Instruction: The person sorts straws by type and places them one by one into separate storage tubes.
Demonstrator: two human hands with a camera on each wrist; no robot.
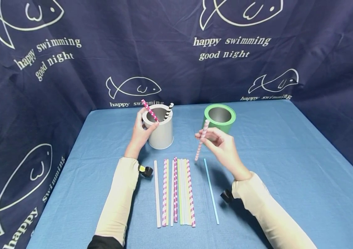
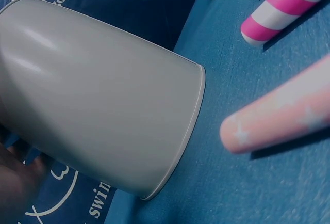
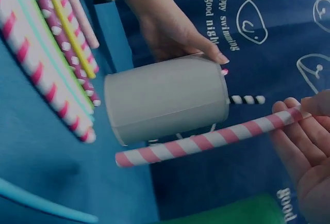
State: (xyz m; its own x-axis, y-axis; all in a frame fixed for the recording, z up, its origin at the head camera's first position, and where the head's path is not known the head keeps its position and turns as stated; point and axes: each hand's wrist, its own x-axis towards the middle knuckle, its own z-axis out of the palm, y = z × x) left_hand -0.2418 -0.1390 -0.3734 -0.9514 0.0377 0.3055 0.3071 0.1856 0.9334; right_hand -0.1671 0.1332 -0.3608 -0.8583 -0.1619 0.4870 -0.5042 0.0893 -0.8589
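A white can (image 1: pixel 161 135) stands at the back of the table, with a pink dotted paper straw (image 1: pixel 149 109) and a black-and-white striped straw (image 1: pixel 168 111) leaning inside it. My left hand (image 1: pixel 140 135) grips this can from its left side, thumb up at the rim. Between thumb and fingers, my right hand (image 1: pixel 224 148) pinches a pink-and-white striped straw (image 3: pixel 206 140) near its upper part. That straw stands tilted, its lower end over the table. In the head view it overlaps the edge of a green can (image 1: pixel 227 128), which stands just beyond the right hand.
Several paper straws, among them a pink-and-white spiral one (image 1: pixel 190 197) and a plain-looking pale pink one (image 1: pixel 156 193), lie side by side in front of the cans. A blue straw (image 1: pixel 210 192) lies apart to their right. Dark fish-print cloth (image 1: pixel 170 62) hangs behind the table.
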